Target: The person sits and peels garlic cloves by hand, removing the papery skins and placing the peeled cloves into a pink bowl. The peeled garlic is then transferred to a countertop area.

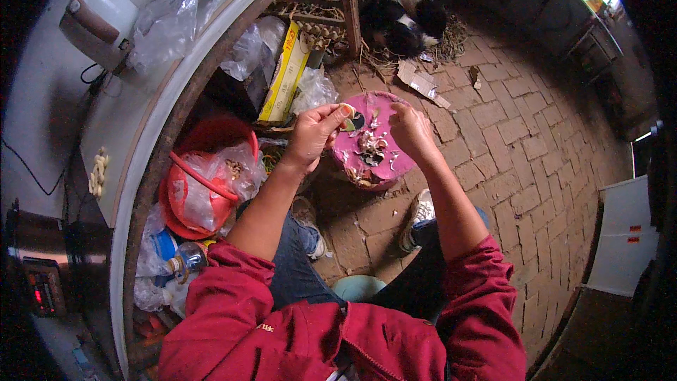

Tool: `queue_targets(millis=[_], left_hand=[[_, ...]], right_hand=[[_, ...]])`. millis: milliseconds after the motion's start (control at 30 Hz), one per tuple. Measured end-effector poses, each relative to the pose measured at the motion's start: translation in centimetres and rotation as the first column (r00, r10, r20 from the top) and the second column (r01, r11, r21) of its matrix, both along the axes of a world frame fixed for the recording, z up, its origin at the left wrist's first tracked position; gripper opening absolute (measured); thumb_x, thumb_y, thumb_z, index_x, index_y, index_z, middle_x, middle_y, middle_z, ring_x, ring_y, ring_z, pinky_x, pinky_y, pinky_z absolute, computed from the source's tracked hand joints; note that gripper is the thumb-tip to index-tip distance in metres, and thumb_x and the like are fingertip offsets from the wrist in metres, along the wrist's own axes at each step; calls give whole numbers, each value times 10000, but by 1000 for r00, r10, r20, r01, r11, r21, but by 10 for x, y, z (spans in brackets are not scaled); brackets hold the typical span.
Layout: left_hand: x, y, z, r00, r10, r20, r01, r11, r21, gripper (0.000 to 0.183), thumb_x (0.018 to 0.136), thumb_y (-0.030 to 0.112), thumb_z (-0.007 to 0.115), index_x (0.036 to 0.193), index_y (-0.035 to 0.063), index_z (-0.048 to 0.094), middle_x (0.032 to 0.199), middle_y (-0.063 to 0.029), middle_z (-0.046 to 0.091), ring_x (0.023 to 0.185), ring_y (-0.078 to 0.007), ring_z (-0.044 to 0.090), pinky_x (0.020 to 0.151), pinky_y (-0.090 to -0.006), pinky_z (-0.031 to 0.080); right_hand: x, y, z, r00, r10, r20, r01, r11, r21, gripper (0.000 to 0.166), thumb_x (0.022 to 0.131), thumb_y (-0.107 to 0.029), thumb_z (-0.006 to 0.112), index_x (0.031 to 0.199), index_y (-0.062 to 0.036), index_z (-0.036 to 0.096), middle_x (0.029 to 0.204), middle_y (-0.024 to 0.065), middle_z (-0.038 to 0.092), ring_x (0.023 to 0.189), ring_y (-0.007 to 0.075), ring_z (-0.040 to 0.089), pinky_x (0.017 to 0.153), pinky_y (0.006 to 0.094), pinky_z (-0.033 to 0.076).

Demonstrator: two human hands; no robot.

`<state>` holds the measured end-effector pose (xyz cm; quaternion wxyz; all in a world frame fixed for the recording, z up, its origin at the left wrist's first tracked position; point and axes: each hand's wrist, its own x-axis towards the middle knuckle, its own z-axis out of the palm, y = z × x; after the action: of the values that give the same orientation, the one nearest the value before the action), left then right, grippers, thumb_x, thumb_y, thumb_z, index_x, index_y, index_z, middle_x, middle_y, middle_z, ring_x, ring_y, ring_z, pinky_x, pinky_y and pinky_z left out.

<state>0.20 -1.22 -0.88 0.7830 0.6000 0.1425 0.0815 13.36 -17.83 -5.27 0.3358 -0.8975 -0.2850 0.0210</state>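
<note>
My left hand [313, 131] pinches a small pale piece [347, 109], seemingly a garlic clove, between thumb and forefinger. It is over the left edge of a round pink stool [399, 161]. A dark and green patch shows just beside the fingertips; I cannot tell what it is. My right hand [412, 129] hovers at the stool's right side with its fingers curled, and whatever may be inside them is hidden. Papery garlic skins [372, 143] lie in a loose heap on the stool top, with more scraps near its front edge.
A red bucket [172, 198] with plastic bags, a plastic bottle [190, 257] and a yellow carton [283, 76] crowd my left. Pale cloves [99, 172] sit on the counter. A black-and-white dog [404, 21] lies ahead on the brick floor, near torn cardboard [420, 83].
</note>
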Motion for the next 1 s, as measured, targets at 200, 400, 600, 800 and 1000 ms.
queue_targets(millis=[200,400,600,800,1000], left_hand=[[1,-7,-6,999,-24,21,22,994,111,185,879,203,606,956,40,647,721,45,567,496,10,395,421,-154,288],[3,-11,-31,992,-91,93,19,807,591,316,841,47,622,1142,-37,573,971,-77,654,757,-78,600,702,-204,505],[1,-8,-8,999,-31,40,34,997,-76,456,927,368,478,1222,21,500,699,44,525,516,1,392,418,-146,298],[1,2,-9,987,-161,1,149,909,-389,637,920,586,280,1222,59,474,781,25,562,539,-22,456,429,-155,345],[1,-8,-10,988,-77,-135,31,950,-311,518,937,514,333,1185,83,478,874,-13,597,631,-60,547,511,-174,434]], right_hand=[[10,4,2,969,68,-238,18,940,340,320,871,-237,527,1061,20,555,867,138,643,746,252,629,664,385,488],[-38,19,21,67,594,-801,358,735,575,519,912,-561,370,1019,-95,572,841,-9,594,700,120,543,623,264,459],[-26,15,21,253,576,-778,355,693,628,347,913,-428,489,957,-96,579,600,-58,448,464,70,368,437,235,300],[-44,18,47,725,550,-415,-145,711,688,257,875,-210,603,1014,7,611,784,36,631,658,94,567,577,232,457],[-58,19,53,831,503,-236,-381,826,416,234,825,-158,640,986,11,643,857,128,656,777,154,623,687,304,489]])
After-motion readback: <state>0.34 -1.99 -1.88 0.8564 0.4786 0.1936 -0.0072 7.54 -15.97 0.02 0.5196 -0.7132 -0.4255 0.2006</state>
